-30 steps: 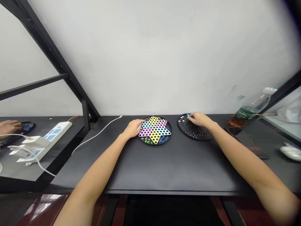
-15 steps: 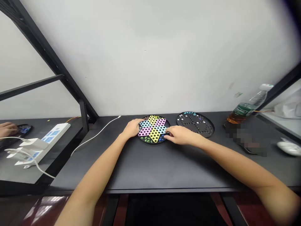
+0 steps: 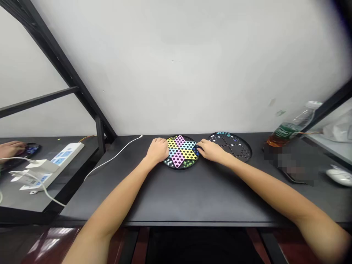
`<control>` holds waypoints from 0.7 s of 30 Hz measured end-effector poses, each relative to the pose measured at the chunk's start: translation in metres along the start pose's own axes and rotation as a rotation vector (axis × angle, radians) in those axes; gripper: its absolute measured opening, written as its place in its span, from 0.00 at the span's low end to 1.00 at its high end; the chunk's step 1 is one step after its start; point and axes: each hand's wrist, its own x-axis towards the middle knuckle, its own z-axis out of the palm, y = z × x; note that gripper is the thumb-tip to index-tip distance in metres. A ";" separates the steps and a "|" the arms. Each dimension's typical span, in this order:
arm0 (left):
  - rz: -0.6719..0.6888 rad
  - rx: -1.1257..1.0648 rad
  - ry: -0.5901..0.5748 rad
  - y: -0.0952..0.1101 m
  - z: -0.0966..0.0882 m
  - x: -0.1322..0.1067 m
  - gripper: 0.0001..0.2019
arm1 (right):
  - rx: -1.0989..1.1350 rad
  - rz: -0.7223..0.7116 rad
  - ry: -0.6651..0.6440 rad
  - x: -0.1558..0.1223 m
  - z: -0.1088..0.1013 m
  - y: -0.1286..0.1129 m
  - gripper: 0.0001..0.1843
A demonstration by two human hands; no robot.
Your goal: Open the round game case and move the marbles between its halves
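A round black Chinese checkers board point(image 3: 178, 151) lies on the dark desk. A star of pink, yellow and light blue points covers its middle, dotted with holes. Clusters of blue, green and clear marbles sit in the rim sections around the star. My left hand point(image 3: 158, 149) is closed on the board's left rim, its fingertips partly hidden behind the hand. On the opposite side, my right hand point(image 3: 210, 149) pinches the right rim beside the blue marbles.
A second round black board point(image 3: 233, 146) with white and turquoise pieces lies right behind my right hand. Farther right are a tilted drink bottle point(image 3: 288, 130) and a white mouse point(image 3: 339, 176). At left are a white cable point(image 3: 115, 154), a power strip point(image 3: 59, 161) and another person's hand point(image 3: 12, 149).
The star board has turned counterclockwise: a pink point is at the top where a yellow one was. The blue marbles moved up along the right side. Both hands stayed at the rim.
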 end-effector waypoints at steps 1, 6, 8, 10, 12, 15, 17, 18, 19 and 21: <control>0.032 0.001 0.008 0.004 0.001 -0.001 0.14 | 0.008 -0.001 -0.002 0.001 -0.001 -0.001 0.20; 0.179 -0.127 -0.055 0.016 0.006 -0.005 0.18 | 0.032 0.089 -0.043 0.004 0.000 -0.014 0.19; 0.170 -0.161 -0.086 0.017 0.008 -0.005 0.19 | 0.031 0.172 -0.054 0.006 0.003 -0.023 0.21; 0.153 -0.168 -0.090 0.017 0.010 -0.005 0.19 | 0.038 0.235 -0.057 0.007 0.006 -0.031 0.23; 0.153 -0.167 -0.084 0.016 0.012 -0.004 0.19 | 0.059 0.275 -0.062 0.009 0.007 -0.036 0.23; 0.160 -0.158 -0.081 0.015 0.014 -0.004 0.19 | 0.093 0.320 -0.085 0.010 0.007 -0.040 0.23; 0.158 -0.150 -0.083 0.015 0.015 -0.004 0.19 | 0.099 0.331 -0.089 0.010 0.007 -0.042 0.24; 0.155 -0.147 -0.085 0.015 0.015 -0.004 0.19 | 0.097 0.331 -0.089 0.010 0.006 -0.042 0.25; 0.154 -0.144 -0.086 0.015 0.015 -0.004 0.19 | 0.094 0.332 -0.088 0.010 0.006 -0.043 0.25; 0.157 -0.143 -0.086 0.015 0.015 -0.004 0.19 | 0.093 0.334 -0.083 0.010 0.006 -0.045 0.25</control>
